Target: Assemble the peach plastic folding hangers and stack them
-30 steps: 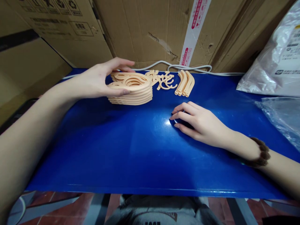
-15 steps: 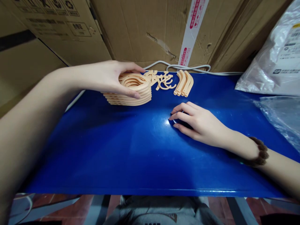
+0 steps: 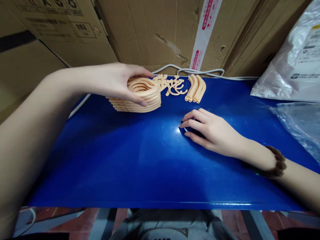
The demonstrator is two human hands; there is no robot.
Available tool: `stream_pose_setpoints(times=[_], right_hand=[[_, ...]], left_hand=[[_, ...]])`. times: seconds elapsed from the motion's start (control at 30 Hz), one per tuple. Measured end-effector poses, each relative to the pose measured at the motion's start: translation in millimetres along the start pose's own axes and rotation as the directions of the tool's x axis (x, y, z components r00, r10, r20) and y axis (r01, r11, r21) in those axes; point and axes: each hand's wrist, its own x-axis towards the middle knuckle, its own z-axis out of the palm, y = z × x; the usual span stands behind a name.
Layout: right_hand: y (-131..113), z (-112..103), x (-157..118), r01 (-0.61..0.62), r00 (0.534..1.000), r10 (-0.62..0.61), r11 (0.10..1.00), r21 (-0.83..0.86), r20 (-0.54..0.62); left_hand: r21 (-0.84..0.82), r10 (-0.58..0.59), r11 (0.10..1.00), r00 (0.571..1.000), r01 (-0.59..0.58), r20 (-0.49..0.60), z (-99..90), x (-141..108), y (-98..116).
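At the back of the table stands a stack of beige plastic hanger pieces (image 3: 147, 106), curved loops nested on one another. My left hand (image 3: 122, 81) is curled over it from the left, thumb on the near rim and fingers at the far side, partly hidden. Right of the stack lie several small beige hooks (image 3: 176, 87) in a loose pile. Beside those are several curved beige tubes (image 3: 196, 88), laid side by side. My right hand (image 3: 207, 131) rests on the blue tabletop in front of the tubes, its bent fingers apart and holding nothing.
Cardboard boxes (image 3: 150, 30) stand along the back of the blue table (image 3: 130, 166). A white cable (image 3: 200, 71) runs along their foot. At the right lie a white plastic parcel (image 3: 282, 70) and a clear plastic bag (image 3: 300, 120).
My left hand has shifted slightly left on the stack, its thumb tip drawing back a little. My right hand, the hooks and the tubes stay as they were.
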Motion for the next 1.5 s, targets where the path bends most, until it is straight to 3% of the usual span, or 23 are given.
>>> stream_pose_setpoints(times=[0.9, 1.07, 1.17, 1.5], right_hand=[[0, -1, -1, 0.001, 1.000, -0.001, 1.000, -0.006, 0.003], [1, -1, 0, 0.005, 1.000, -0.005, 1.000, -0.007, -0.001], [0, -1, 0, 0.005, 1.000, -0.005, 1.000, -0.004, 0.002], [1, -1, 0, 0.009, 1.000, -0.009, 1.000, 0.006, 0.000]], left_hand=[[-0.031, 0.003, 0.999, 1.000, -0.004, -0.019, -0.6, -4, 1], [-0.167, -0.046, 0.985, 0.995, 0.030, -0.094, -11.6, -18, -6], [-0.210, -0.143, 0.972, 0.973, 0.104, -0.179, -15.3, -29, -14], [-0.103, -0.133, 0.988, 0.977, 0.117, -0.166, -0.9, -36, -44]])
